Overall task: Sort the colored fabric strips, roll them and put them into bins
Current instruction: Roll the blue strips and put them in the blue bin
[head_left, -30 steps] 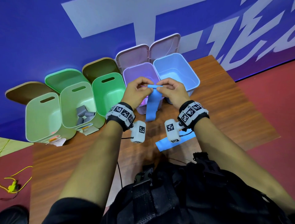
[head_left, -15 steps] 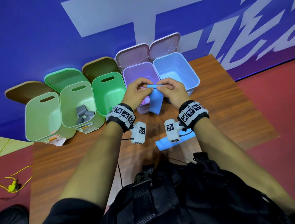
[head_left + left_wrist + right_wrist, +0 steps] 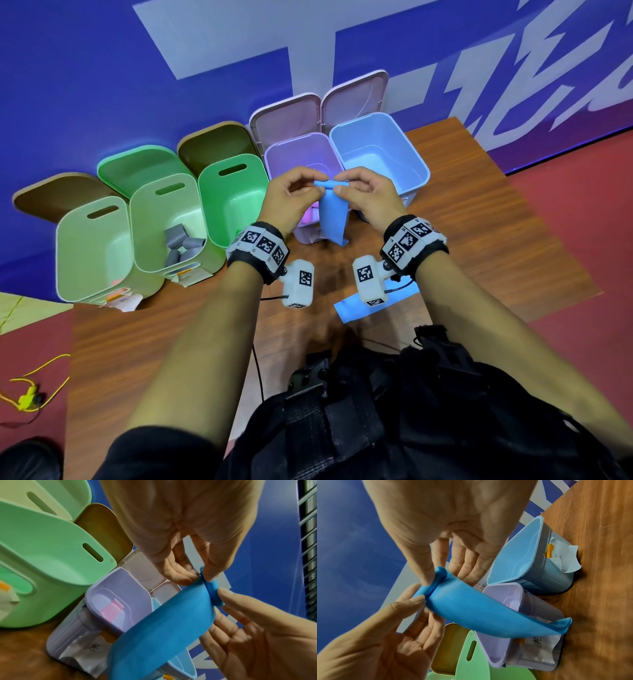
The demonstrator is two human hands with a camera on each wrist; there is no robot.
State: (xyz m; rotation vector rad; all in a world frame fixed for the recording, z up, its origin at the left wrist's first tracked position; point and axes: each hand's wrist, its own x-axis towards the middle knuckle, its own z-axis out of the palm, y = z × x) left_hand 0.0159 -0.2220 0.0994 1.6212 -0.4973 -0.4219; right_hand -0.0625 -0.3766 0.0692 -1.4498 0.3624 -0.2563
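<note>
A blue fabric strip [image 3: 331, 216] hangs in the air in front of the purple bin [image 3: 301, 154]. Its top end is rolled into a short tube. My left hand [image 3: 310, 192] pinches the tube's left end and my right hand [image 3: 347, 188] pinches its right end. In the left wrist view, thumb and fingers of the left hand [image 3: 200, 574] squeeze the roll, and the strip [image 3: 163, 628] trails down. From the right wrist, the right hand [image 3: 435, 578] pinches the roll above the strip [image 3: 479, 609]. The blue bin [image 3: 376, 150] stands open just right of the purple one.
A second blue strip [image 3: 346, 308] lies flat on the wooden table [image 3: 496, 240] under my right wrist. Three green bins [image 3: 92, 250] stand to the left; the middle one holds grey rolls [image 3: 181, 243]. A pink strip [image 3: 111, 608] lies in the purple bin. A blue wall is behind.
The hanging tail of the blue strip has grown shorter and lifted as its top end was wound between my fingers. Both hands stay in the same place.
</note>
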